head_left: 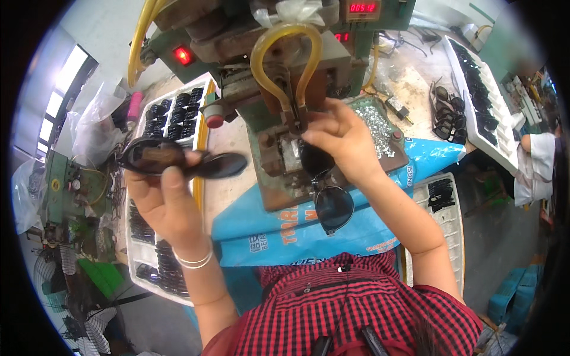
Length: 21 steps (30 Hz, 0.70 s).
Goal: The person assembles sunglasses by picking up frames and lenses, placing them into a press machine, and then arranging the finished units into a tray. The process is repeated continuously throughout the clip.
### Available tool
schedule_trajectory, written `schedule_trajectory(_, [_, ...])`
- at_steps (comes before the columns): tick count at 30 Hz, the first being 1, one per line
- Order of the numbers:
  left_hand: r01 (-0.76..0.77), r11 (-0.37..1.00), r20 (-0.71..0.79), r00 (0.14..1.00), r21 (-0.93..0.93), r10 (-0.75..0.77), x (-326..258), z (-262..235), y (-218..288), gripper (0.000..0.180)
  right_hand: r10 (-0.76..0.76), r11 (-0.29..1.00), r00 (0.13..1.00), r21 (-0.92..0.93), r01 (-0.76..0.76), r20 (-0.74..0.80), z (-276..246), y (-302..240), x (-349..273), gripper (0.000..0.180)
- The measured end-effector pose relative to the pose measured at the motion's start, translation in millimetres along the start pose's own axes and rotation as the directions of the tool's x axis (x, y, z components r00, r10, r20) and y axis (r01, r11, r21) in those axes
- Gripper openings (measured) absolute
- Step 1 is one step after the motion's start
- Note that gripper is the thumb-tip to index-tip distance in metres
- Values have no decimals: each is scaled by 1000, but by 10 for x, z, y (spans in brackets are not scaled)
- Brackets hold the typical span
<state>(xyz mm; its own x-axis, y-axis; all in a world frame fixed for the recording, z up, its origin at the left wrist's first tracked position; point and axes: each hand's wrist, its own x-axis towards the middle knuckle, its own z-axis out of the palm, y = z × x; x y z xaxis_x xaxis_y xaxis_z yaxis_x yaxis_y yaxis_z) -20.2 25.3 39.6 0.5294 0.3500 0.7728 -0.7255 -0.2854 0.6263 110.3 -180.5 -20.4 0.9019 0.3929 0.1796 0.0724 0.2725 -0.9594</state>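
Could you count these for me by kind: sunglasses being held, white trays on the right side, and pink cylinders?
Sunglasses held: 2 (one in the left hand, one in the right hand)
White trays on the right: 2
Pink cylinder: 1
Total: 5

my left forearm point(208, 291) slants upward, the left hand point(163, 204) gripping between thumb and fingers; my right elbow point(439, 249) is bent, the right hand point(350, 142) reaching inward, thumb and fingers drawn together.
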Motion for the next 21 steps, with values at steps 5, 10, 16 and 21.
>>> schedule_trajectory(5, [29,999,-50,998,-19,-30,186,238,-229,26,33,982,999,185,-29,-22,191,-47,-104,62])
schedule_trajectory(10, [-129,989,35,991,75,127,-28,288,-249,30,-163,964,986,-217,152,-32,208,-162,-334,52])
schedule_trajectory(16, [-694,663,715,612,281,337,-385,516,-278,21,-412,216,911,-966,139,39,-690,362,-37,26])
schedule_trajectory(21, [-751,603,634,610,270,475,-470,511,-465,21,-372,212,928,-972,98,13,-1066,716,-42,28])
